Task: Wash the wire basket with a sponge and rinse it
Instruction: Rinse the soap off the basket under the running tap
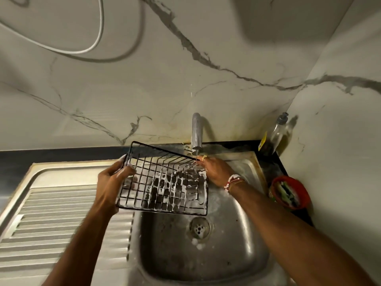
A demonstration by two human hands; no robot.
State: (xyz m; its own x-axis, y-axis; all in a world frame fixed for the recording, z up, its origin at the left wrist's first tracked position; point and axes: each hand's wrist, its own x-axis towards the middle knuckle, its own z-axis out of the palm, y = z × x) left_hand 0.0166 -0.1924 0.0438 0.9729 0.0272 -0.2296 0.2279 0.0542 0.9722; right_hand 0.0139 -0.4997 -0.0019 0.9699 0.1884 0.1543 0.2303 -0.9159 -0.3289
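A pale marble-patterned wall (144,89) with grey veins rises behind a dark counter (61,155), and a white cable (97,38) loops across the wall at upper left. Set in the counter is a stainless steel sink (237,254) with a ribbed drainboard (61,213) on its left and a round drain (199,227) in the basin. A black wire basket (165,182), streaked with white soap foam, is held in the air above the basin, tilted so that its open side faces the camera. The hands are apart, one at each end. The left hand (112,182) grips the basket's left end and the right hand (215,171) grips its upper right corner. That corner lies just under a curved chrome tap (196,131), where a thin stream of water (196,156) falls onto it. A red and white beaded bracelet (232,180) circles the right wrist. In the back right corner stands a clear pump bottle (275,137). Nearer, beside the sink, sits a round red tub (303,195).
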